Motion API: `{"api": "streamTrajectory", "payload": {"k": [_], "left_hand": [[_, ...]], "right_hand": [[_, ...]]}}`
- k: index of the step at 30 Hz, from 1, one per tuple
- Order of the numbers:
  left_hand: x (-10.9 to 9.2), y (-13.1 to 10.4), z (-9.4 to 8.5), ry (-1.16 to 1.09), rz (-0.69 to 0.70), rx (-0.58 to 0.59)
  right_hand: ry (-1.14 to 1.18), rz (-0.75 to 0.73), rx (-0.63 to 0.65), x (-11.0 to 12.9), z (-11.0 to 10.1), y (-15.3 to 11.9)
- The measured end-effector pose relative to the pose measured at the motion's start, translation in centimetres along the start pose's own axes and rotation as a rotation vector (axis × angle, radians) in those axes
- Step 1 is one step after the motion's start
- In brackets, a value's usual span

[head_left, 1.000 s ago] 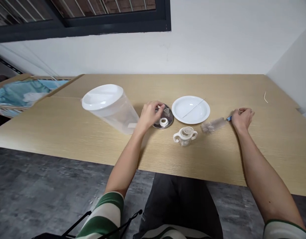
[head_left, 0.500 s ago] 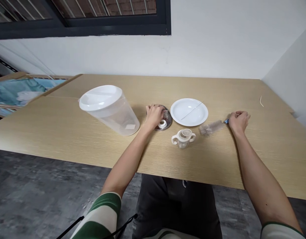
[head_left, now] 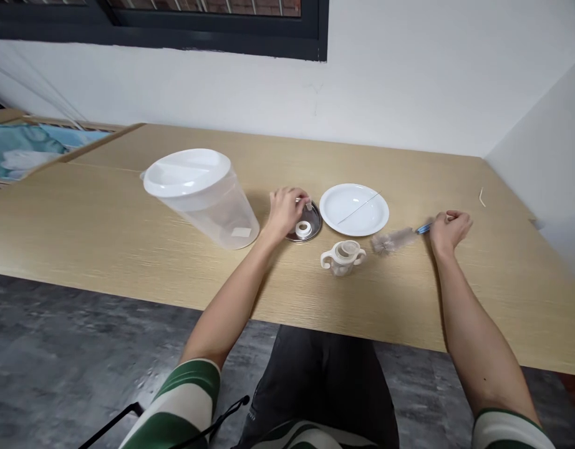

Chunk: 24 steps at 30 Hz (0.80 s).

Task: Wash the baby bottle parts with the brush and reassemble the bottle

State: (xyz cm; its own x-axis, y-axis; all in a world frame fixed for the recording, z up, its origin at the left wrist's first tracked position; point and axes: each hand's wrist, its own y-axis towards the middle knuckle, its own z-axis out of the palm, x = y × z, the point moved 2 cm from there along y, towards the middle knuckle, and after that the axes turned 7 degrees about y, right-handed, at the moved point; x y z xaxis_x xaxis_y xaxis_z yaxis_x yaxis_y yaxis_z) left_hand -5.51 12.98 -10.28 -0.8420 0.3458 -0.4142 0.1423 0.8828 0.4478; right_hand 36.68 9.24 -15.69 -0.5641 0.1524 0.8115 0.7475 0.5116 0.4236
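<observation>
Slightly above the centre of the frame, the left hand (head_left: 286,212) hung over the metal dish (head_left: 314,219), its thumb and fingertips drawn together on a small translucent piece (head_left: 309,205), which showed at the right end of the fingers (its full shape was too small to make out). A white ring (head_left: 303,229) lay on the dish just below that piece in the frame, and the hand hid the dish's left part.

Right of centre, the right hand (head_left: 449,231) was closed around the blue handle (head_left: 423,229) of a bottle brush (head_left: 393,241). The brush's long axis ran from that hand leftward and slightly down the frame, its bristle end pointing toward the two-handled cup (head_left: 342,258), though apart from it.

The cup sat on the table (head_left: 287,293) between the two hands: to the right of the left hand and lower in the frame, to the left of the right hand and a little lower. The left hand was the nearer of the two, but the bristles were closer still. Above the cup lay a white plate (head_left: 347,202) with a thin rod (head_left: 361,206) slanting across it.
</observation>
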Motion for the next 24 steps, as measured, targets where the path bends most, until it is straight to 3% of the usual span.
{"api": "streamTrajectory", "payload": {"k": [2,4,8,10,12,14,17,24], "left_hand": [[-0.2,-0.1,-1.1,-0.317,-0.058,-0.076],[-0.7,-0.2,-1.6,-0.706,-0.115,-0.097],[-2.7,-0.8,-1.5,-1.333,-0.204,0.031],[-3.8,-1.3,-1.2,-1.502,-0.238,0.136],[-4.8,-1.9,-1.0,-1.600,-0.257,0.222],[-5.3,-2.3,-1.1,-1.663,-0.286,0.268],[-5.5,-2.5,-1.6,-1.734,-0.334,0.297],[-4.9,-2.3,-3.0,-1.809,-0.351,0.258]], "right_hand": [[0.053,-0.146,-0.068,1.6,-0.9,-0.2],[0.153,-0.350,-0.024,4.4,-1.9,-1.1],[0.381,-0.724,0.397,12.6,-3.4,-5.8],[0.419,-0.910,0.671,17.0,-3.6,-8.7],[0.425,-1.026,0.848,20.7,-3.3,-10.8],[0.442,-1.098,0.945,23.4,-2.6,-11.7],[0.491,-1.130,1.014,25.4,-1.2,-11.8],[0.634,-1.029,1.058,26.2,0.7,-12.5]]}}
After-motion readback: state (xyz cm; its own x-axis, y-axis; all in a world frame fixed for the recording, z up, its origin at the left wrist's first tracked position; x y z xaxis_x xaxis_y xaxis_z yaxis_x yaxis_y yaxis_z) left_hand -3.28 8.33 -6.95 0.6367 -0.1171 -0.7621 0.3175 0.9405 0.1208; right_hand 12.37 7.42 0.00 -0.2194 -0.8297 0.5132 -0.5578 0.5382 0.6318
